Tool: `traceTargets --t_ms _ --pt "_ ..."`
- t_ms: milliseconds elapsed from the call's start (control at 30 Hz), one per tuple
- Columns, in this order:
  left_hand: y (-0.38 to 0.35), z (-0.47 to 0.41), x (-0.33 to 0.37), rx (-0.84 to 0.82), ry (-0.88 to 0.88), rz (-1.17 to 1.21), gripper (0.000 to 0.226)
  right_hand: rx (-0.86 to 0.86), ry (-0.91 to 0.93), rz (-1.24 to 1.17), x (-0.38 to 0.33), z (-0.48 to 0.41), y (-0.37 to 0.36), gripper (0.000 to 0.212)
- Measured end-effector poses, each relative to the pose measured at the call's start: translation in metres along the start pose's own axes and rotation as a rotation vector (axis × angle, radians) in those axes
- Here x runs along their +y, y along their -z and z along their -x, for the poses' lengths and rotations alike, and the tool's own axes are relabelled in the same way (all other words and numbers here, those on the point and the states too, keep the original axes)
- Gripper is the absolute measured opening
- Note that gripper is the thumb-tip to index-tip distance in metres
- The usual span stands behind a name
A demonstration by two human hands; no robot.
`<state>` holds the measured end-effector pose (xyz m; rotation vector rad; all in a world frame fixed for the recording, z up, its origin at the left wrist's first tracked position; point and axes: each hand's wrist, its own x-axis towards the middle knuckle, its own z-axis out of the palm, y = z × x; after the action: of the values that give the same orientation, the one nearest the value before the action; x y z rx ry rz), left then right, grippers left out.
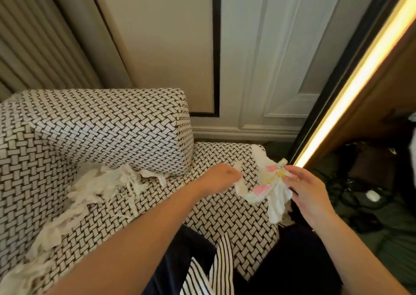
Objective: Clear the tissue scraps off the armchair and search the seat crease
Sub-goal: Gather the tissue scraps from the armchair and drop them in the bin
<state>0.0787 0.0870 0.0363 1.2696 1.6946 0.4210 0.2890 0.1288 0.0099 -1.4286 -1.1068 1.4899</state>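
Your right hand (308,189) grips a bunched wad of tissue (267,189), white with pink and yellow marks. Its fingers are curled round the wad's top, over the right edge of the armchair (225,209). Your left hand (221,177) is curled at the wad's left side, pinching a loose strip. More tissue scraps (101,186) trail from the seat crease (157,175) under the cushion (108,128) toward the seat's left front edge. A striped cloth (219,261) lies at the front edge.
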Motion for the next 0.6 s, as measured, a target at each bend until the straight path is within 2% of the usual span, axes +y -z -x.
traceTargets --t_ms 133,233,433,600 --pt "-0.031 -0.023 0.038 -0.105 -0.109 -0.107 0.007 0.128 -0.03 -0.028 0.006 -0.007 0.038 0.017" --pt "-0.051 -0.034 0.063 -0.154 -0.143 -0.16 0.014 0.196 -0.084 -0.056 0.02 -0.012 0.062 0.016" --pt "-0.082 -0.052 0.079 -0.072 -0.172 -0.149 0.049 0.324 -0.274 -0.215 0.052 -0.026 0.091 0.018" --pt "-0.088 -0.051 0.064 -0.067 -0.159 -0.096 0.043 0.339 -0.483 -0.419 0.076 -0.039 0.098 0.039"
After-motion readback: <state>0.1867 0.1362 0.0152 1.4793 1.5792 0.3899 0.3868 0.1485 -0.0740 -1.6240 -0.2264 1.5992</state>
